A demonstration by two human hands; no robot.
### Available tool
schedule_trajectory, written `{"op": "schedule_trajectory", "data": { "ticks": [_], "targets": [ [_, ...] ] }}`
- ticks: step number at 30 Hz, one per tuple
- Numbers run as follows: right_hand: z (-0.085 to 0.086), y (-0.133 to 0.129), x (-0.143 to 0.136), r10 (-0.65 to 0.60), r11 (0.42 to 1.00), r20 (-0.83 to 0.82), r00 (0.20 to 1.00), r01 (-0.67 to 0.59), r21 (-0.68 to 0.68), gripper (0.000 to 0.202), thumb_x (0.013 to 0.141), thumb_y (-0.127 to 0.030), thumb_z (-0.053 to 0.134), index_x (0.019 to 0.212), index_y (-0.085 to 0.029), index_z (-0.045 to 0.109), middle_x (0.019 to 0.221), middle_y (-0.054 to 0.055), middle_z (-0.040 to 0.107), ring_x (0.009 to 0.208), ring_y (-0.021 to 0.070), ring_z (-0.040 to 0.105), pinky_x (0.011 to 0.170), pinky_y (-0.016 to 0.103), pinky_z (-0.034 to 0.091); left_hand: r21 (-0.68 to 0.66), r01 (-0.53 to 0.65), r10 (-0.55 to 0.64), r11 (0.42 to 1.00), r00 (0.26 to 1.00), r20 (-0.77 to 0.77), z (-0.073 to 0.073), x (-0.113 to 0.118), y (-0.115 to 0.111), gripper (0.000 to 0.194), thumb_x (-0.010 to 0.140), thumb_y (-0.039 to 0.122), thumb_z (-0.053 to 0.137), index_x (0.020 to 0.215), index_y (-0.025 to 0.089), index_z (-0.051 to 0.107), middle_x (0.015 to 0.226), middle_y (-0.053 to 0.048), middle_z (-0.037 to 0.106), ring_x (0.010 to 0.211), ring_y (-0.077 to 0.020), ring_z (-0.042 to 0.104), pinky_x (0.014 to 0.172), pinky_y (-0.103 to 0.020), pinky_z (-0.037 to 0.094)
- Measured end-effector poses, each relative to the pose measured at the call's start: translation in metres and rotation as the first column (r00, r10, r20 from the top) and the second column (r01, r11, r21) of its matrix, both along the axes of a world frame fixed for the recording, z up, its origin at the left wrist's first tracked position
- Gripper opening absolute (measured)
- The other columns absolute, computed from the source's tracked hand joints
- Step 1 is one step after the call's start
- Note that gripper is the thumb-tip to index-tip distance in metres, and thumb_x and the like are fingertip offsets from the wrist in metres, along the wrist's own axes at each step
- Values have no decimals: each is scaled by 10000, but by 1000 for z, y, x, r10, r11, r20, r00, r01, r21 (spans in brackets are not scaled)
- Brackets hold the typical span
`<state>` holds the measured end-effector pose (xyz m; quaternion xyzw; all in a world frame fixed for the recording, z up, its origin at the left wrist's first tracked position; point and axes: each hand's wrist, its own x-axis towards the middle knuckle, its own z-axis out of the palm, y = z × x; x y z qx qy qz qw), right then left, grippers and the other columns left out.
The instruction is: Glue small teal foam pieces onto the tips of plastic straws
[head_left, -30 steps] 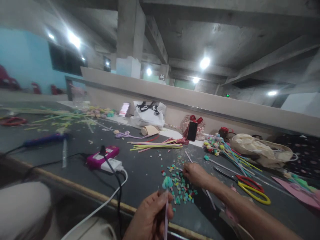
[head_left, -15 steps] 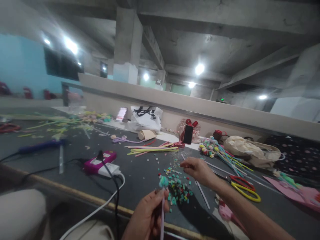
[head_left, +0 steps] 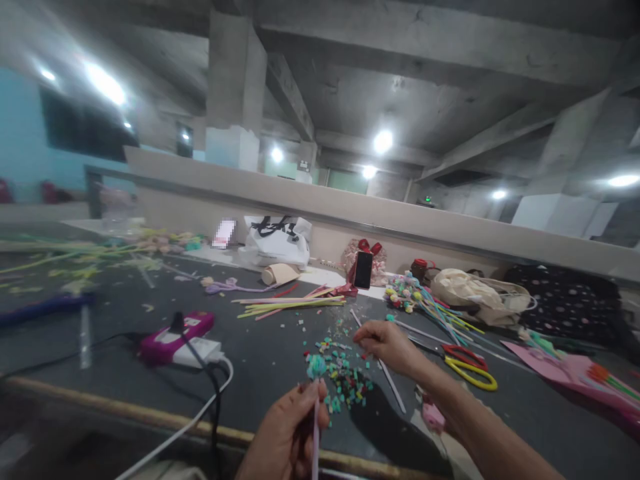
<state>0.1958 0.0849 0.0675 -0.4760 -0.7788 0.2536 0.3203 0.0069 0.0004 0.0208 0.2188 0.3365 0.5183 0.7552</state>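
Observation:
My left hand (head_left: 289, 427) is closed around a pale lilac stem (head_left: 315, 437), near the table's front edge. At the stem's top sits a teal, bead-like cluster (head_left: 316, 366). My right hand (head_left: 383, 345) hovers to the right, above the loose pieces, its fingers curled and pressed together; whatever they hold, if anything, is hidden. Small teal, red and yellow pieces (head_left: 353, 383) lie scattered on the dark table (head_left: 260, 373) between and beyond the hands. A loose lilac stick (head_left: 393, 387) lies under the right hand.
Scissors (head_left: 470, 373) with red and yellow handles lie to the right. A magenta power strip (head_left: 200, 328) with cables sits left. Behind are yellow and pink sticks (head_left: 295, 303), a phone (head_left: 363, 269), a bunch of flower-headed stems (head_left: 405, 293) and a white bag (head_left: 277, 250).
The view has turned slightly right, so things sit further left in it. My left hand keeps its hold on the stem; my right hand stays over the pieces with fingers curled.

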Motion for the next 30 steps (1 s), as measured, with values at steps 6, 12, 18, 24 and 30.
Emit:
{"op": "schedule_trajectory", "data": {
  "ticks": [6, 12, 18, 24, 30],
  "targets": [
    [-6, -19, -15, -4, 984, -154, 988, -23, -179, 77, 650, -166, 504, 691, -155, 568, 505, -61, 521, 430, 77, 494, 426, 186, 413, 39, 24, -24, 999, 1000, -15, -3, 5, 4, 287, 522, 363, 709, 629, 138, 566, 412, 55, 517, 263, 11, 319, 269, -85, 227],
    [-21, -37, -39, -23, 961, -277, 961, -55, -271, 108, 672, -255, 522, 633, -155, 507, 450, -77, 469, 372, 55, 453, 341, 141, 341, 67, -3, 4, 998, 1000, -10, 3, 9, 0, 193, 587, 283, 680, 653, 137, 571, 449, 50, 535, 289, 14, 341, 289, -71, 238],
    [-27, -52, -47, -33, 962, -366, 930, -69, -263, 177, 666, -307, 567, 616, -150, 503, 472, -68, 479, 362, 39, 413, 328, 132, 295, 49, 21, -21, 999, 1000, 0, -3, 12, 6, 215, 584, 309, 676, 644, 136, 565, 471, 37, 545, 315, -16, 399, 285, -99, 251],
    [-17, -67, -51, -38, 981, -402, 915, -42, -188, 175, 675, -296, 570, 606, -136, 584, 530, -24, 592, 414, 51, 454, 392, 148, 353, 123, 17, -21, 992, 999, 34, -2, 15, 3, 203, 662, 330, 619, 640, 147, 534, 374, 86, 454, 267, 15, 331, 289, -67, 223],
    [-23, -73, -48, -46, 994, -407, 912, 1, -110, 108, 691, -230, 581, 689, -145, 647, 554, -26, 596, 451, 63, 463, 398, 150, 340, 183, 136, -143, 974, 989, 26, -11, 15, 10, 260, 691, 399, 570, 632, 153, 507, 314, 81, 445, 213, -1, 302, 244, -85, 166]
  ]
}}
